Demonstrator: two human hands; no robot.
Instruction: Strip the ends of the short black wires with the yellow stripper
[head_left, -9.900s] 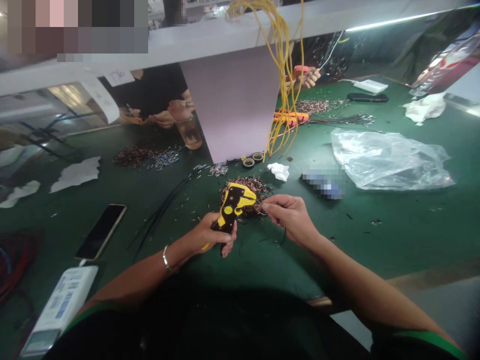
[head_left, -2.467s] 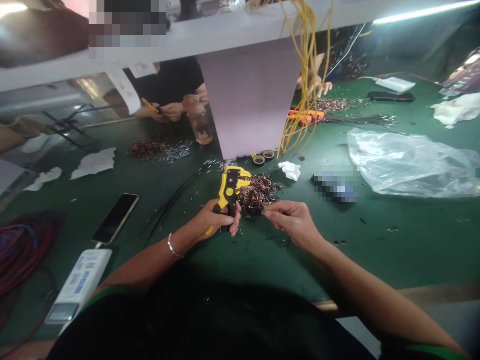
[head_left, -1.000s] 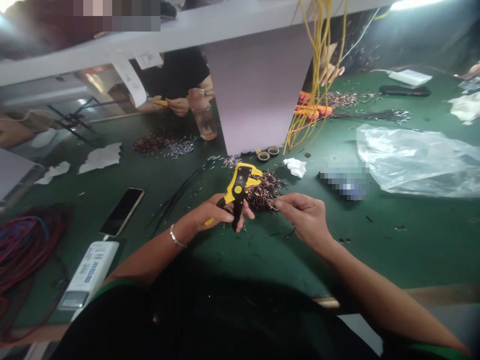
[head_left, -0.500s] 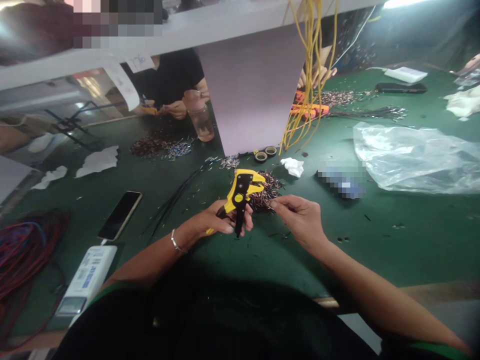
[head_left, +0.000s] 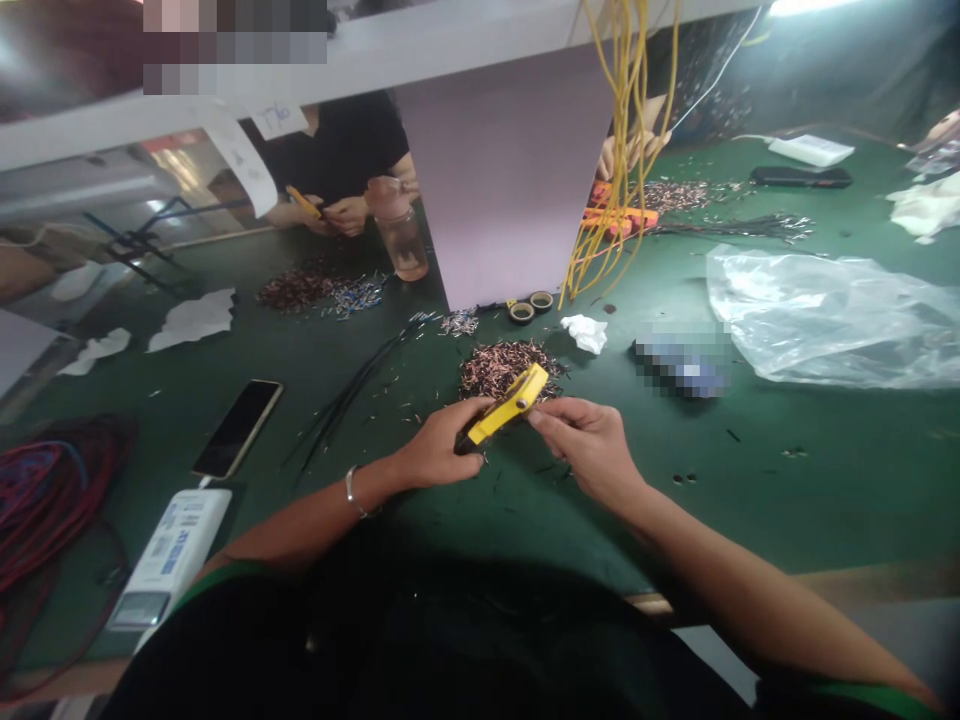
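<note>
My left hand (head_left: 448, 443) is wrapped round a yellow and black wire stripper (head_left: 508, 405), now turned edge-up with its head slanting to the upper right. Close by the tool's head, my right hand (head_left: 581, 435) is closed in a pinch; whatever lies between its fingertips is too small to make out. Just beyond the tool spreads a pile of short copper-coloured and black wire pieces (head_left: 491, 365), partly hidden by the stripper. Long black wires (head_left: 352, 385) lie to the left of the pile, and small pale metal bits (head_left: 459, 322) sit behind it.
A phone (head_left: 238, 428) and a white power strip (head_left: 171, 560) lie at left, near coiled red wires (head_left: 52, 500). Two tape rolls (head_left: 522, 312), crumpled tissue (head_left: 585, 333) and a plastic bag (head_left: 832, 320) are farther back. Yellow wires (head_left: 622, 150) hang beside an upright panel (head_left: 510, 180). Co-workers' hands (head_left: 341, 215) show behind.
My left hand has rotated the wire stripper from broad side showing to edge-up, its head swinging right toward my right hand. My right hand has shifted slightly left. More of the wire pile shows.
</note>
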